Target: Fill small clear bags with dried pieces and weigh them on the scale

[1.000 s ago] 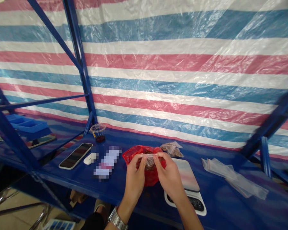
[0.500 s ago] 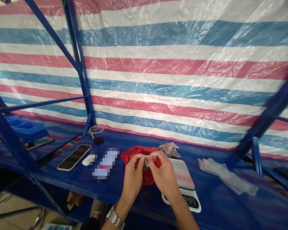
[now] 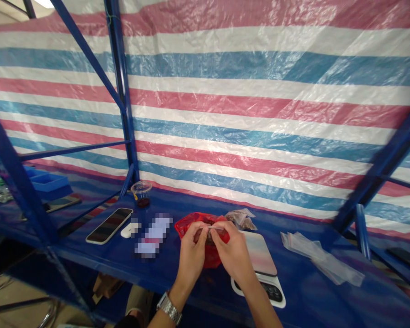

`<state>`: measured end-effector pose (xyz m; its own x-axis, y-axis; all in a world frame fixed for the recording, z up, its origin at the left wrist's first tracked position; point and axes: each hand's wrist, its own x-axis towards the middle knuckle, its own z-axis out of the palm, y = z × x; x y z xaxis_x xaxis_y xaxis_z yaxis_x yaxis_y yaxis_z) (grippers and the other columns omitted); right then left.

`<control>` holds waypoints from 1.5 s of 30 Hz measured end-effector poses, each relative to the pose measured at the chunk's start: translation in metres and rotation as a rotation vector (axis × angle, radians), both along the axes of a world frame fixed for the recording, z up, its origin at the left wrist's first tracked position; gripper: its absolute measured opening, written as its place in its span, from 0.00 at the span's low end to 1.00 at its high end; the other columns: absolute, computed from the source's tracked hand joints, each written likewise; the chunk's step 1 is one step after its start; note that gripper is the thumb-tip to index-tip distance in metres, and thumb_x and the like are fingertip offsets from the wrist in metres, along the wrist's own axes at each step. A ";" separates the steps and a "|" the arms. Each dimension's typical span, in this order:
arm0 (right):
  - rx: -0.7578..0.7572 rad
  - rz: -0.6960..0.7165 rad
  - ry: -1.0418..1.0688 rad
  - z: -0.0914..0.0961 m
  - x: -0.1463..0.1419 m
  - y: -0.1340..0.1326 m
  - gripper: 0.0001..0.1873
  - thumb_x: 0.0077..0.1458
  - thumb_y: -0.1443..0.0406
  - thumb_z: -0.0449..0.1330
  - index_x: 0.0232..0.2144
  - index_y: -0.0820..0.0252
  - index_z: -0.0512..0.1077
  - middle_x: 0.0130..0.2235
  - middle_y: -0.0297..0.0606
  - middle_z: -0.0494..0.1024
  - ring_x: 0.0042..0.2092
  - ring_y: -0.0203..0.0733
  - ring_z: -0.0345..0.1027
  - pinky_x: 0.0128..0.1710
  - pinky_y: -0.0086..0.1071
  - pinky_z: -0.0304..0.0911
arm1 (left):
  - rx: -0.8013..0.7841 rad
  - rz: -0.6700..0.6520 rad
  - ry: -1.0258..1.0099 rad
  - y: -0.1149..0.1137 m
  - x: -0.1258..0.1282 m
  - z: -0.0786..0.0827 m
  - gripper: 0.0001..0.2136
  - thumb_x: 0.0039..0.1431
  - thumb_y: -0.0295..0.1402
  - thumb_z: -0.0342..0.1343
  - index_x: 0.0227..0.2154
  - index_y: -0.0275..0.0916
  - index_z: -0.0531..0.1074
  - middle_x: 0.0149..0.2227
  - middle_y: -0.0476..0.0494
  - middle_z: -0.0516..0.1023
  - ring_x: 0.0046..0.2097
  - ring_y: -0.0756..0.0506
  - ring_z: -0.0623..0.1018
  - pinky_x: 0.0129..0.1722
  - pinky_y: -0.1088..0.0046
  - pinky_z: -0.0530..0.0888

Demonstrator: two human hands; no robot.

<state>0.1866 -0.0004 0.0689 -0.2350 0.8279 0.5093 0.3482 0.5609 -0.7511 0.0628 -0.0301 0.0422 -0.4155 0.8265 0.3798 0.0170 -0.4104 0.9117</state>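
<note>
My left hand (image 3: 193, 248) and my right hand (image 3: 231, 248) are both closed, pinching the top edge of a small clear plastic bag (image 3: 210, 227) between thumbs and fingers. My thumbs lie close together, and most of the bag is hidden behind them. Directly beneath is an open red plastic bag (image 3: 212, 260) with brown contents that I can make out only in part. Just right of my right hand stands a white kitchen scale (image 3: 262, 255) with a plain plate, partly covered by my forearm. Small clear bags of brown bits (image 3: 243, 219) lie behind the scale.
Flat clear zip bags (image 3: 323, 257) lie in a fanned stack at the right. To the left are a phone (image 3: 110, 225), a white case (image 3: 128, 230), a blurred-out item (image 3: 153, 237) and a plastic cup (image 3: 142, 193) of dark liquid. Blue frame posts (image 3: 123, 91) flank the blue table.
The camera view has tilted slightly upward and shifted a little left. Both hands keep their pinch on the clear bag above the red bag, with only small finger movement.
</note>
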 end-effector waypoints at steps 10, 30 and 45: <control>0.029 0.072 -0.012 0.003 -0.013 0.000 0.09 0.64 0.58 0.60 0.36 0.51 0.80 0.40 0.37 0.83 0.45 0.48 0.74 0.49 0.40 0.65 | -0.006 -0.011 0.113 -0.004 -0.015 -0.001 0.12 0.66 0.42 0.56 0.39 0.39 0.78 0.42 0.41 0.84 0.45 0.40 0.82 0.49 0.64 0.77; -0.275 0.000 0.354 -0.009 -0.004 -0.002 0.21 0.60 0.47 0.64 0.36 0.59 0.81 0.36 0.40 0.84 0.36 0.48 0.77 0.38 0.36 0.71 | -0.082 -0.211 -0.194 -0.003 -0.004 0.005 0.21 0.57 0.45 0.67 0.48 0.38 0.78 0.47 0.37 0.85 0.47 0.39 0.84 0.51 0.63 0.79; -0.266 -0.449 -0.123 -0.025 0.101 0.047 0.25 0.55 0.48 0.58 0.45 0.59 0.79 0.30 0.43 0.83 0.33 0.53 0.77 0.36 0.43 0.67 | -0.039 0.029 0.480 -0.020 -0.001 0.000 0.13 0.71 0.38 0.51 0.52 0.42 0.76 0.47 0.39 0.81 0.49 0.42 0.80 0.52 0.61 0.76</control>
